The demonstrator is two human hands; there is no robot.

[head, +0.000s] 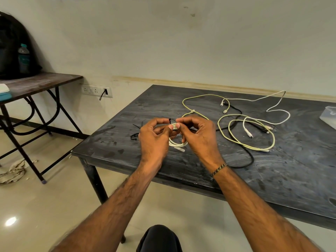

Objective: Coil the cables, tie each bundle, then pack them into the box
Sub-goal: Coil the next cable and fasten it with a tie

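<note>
Pale plaster wall [181, 42] and a glossy tiled floor [54, 206] frame the scene, with a dark scuffed tabletop [272, 179] filling the right half. To the left stands a second, brown side table [41, 82] on folding metal legs, carrying a black backpack [11, 42] with a water bottle [23, 59] in front of it. A white socket strip [96, 90] sits low on the wall between the two tables.

At the far right edge of the tabletop, well apart from the hands, a clear plastic box [329, 115] is partly cut off by the frame. Loose cables sprawl across the middle: a yellow cable [251, 146], a white cable [280, 122] and a black cable [251, 159], overlapping one another.

Near the front left corner, both hands hover just above the surface. The left hand [154, 137] and right hand [198, 135] each curl round a small coiled white cable [175, 142], thumbs pressing its upper strands; this grip holds the bundle between them. A thin black zip tie [170, 121] pokes up at the left fingertips, beside the coil's top. More black ties [134, 136] lie on the tabletop just left of the left hand. A beaded bracelet [219, 169] circles the right wrist.
</note>
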